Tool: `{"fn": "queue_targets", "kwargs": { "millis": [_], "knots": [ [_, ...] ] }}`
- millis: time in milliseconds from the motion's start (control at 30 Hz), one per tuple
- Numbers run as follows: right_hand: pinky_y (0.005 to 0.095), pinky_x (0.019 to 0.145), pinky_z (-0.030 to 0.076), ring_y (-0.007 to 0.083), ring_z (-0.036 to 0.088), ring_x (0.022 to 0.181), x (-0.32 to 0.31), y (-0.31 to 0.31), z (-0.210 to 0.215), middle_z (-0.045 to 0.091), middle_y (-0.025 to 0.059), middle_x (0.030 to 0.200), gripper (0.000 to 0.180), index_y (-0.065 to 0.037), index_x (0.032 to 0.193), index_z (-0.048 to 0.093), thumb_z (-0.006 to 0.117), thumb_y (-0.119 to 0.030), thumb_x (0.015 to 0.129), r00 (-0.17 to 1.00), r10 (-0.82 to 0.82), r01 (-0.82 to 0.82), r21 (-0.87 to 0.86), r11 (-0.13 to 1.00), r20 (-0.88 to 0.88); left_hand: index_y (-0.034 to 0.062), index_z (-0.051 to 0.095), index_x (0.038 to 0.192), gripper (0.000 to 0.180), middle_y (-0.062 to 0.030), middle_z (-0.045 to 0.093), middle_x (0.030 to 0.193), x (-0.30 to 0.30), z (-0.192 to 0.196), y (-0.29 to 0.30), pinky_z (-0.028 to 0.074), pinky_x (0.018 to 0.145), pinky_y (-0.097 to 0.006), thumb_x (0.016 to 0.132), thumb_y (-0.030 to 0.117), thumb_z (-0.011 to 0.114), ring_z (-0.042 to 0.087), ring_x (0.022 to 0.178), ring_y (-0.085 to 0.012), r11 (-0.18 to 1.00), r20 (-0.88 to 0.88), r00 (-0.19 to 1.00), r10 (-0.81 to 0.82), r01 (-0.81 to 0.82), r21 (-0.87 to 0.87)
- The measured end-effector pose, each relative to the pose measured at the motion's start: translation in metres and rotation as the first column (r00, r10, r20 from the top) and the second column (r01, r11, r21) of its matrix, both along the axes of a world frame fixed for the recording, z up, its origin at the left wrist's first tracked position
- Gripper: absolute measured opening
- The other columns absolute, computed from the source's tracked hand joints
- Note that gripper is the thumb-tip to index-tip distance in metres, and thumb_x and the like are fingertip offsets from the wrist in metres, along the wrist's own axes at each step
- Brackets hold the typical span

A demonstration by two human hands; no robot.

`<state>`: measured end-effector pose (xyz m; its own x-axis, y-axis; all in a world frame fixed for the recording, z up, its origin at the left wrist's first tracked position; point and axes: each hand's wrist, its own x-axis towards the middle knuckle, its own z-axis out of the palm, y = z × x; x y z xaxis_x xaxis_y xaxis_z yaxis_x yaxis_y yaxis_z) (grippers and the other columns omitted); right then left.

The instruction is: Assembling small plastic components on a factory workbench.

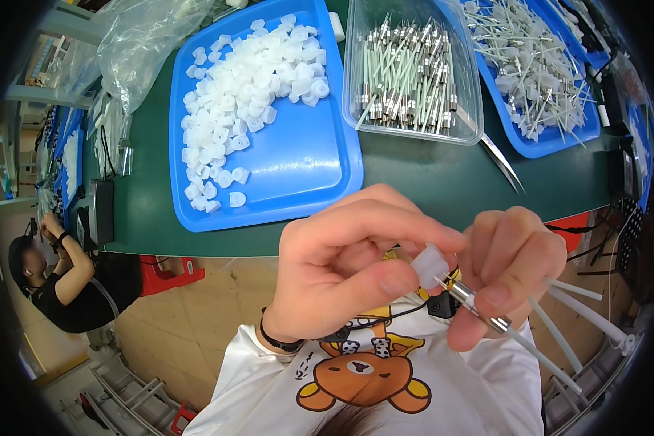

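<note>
A: Left hand (pixel 320 261): what did we record?
B: One white cap (pixel 429 266), translucent, clamped between thumb and forefinger, above the shirt front. Black band (pixel 280 341) around the wrist.
A: Right hand (pixel 516 269)?
B: One metal fitting (pixel 463 293), silver, slanted, pinched between thumb and fingers; a pale rod (pixel 545 362) ran from its lower end. Its thin tip pointed up at the cap — whether it had entered, we could not tell.
A: Surroundings?
B: We listed a green tabletop (pixel 443 171) beyond the hands. On it, to the left, a blue tray (pixel 298 167) with a heap of loose white caps (pixel 254 87), crowded toward the far and left sides. Middle: a clear tub (pixel 421 134) of metal-ended rods (pixel 407 80).
A: To the right?
B: A second blue tray (pixel 538 149), holding rods mixed with white caps, and a silver pointed tool (pixel 500 160) just beside the tub.
A: Remainder?
B: We entered a white shirt (pixel 232 385) with a bear print (pixel 363 381), a red stool (pixel 178 276) at far left, and — near it — a co-worker (pixel 69 291) in black.
</note>
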<state>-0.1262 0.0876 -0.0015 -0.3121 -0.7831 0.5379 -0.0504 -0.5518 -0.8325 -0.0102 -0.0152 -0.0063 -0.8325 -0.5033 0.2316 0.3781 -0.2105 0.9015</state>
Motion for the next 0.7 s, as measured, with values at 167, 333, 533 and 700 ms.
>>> {"fn": "queue_targets", "kwargs": {
  "millis": [167, 333, 533, 700],
  "knots": [
    [0.0164, 0.041, 0.031, 0.0056, 0.036, 0.05, -0.0026, 0.0001, -0.0031, 0.045, -0.0015, 0.066, 0.036, -0.007, 0.072, 0.054, 0.081, -0.007, 0.048, 0.999, 0.034, -0.034, -0.026, 0.999, -0.006, -0.0107, 0.051, 0.084, 0.045, -0.0134, 0.047, 0.07, -0.0019, 0.0021, 0.0031, 0.041, 0.039, -0.024, 0.084, 0.034, 0.047, 0.049, 0.048, -0.0178, 0.999, -0.014, 1.0, -0.007, 0.007, 0.053],
    [0.0162, 0.042, 0.032, 0.0059, 0.037, 0.051, -0.0036, 0.0002, -0.0051, 0.045, -0.001, 0.067, 0.035, -0.007, 0.073, 0.055, 0.08, -0.006, 0.049, 0.998, 0.066, -0.066, -0.045, 0.997, -0.011, -0.0111, 0.051, 0.084, 0.045, -0.0137, 0.047, 0.069, -0.0006, 0.0042, 0.0031, 0.04, 0.038, -0.024, 0.084, 0.034, 0.047, 0.049, 0.048, -0.0172, 0.995, 0.016, 0.999, -0.039, 0.038, 0.092],
    [0.0158, 0.043, 0.032, 0.0058, 0.037, 0.052, -0.0032, 0.0009, -0.0027, 0.043, -0.002, 0.066, 0.036, -0.008, 0.074, 0.055, 0.08, -0.006, 0.049, 0.996, 0.043, -0.049, -0.085, 0.995, -0.08, -0.0111, 0.051, 0.084, 0.045, -0.0138, 0.047, 0.069, -0.0006, 0.0028, 0.004, 0.039, 0.039, -0.024, 0.083, 0.034, 0.048, 0.049, 0.045, -0.0168, 0.997, 0.003, 0.999, -0.035, 0.035, 0.068],
    [0.0159, 0.044, 0.03, 0.0055, 0.037, 0.05, -0.0029, -0.0016, -0.0067, 0.043, -0.003, 0.065, 0.036, -0.009, 0.075, 0.056, 0.081, -0.006, 0.049, 0.994, 0.033, -0.049, -0.157, 0.986, -0.105, -0.0096, 0.05, 0.085, 0.043, -0.0129, 0.048, 0.069, -0.0028, 0.0025, 0.0053, 0.039, 0.042, -0.024, 0.083, 0.034, 0.049, 0.049, 0.043, -0.0154, 0.997, -0.025, 1.0, -0.016, 0.018, 0.071]
  ]
}}
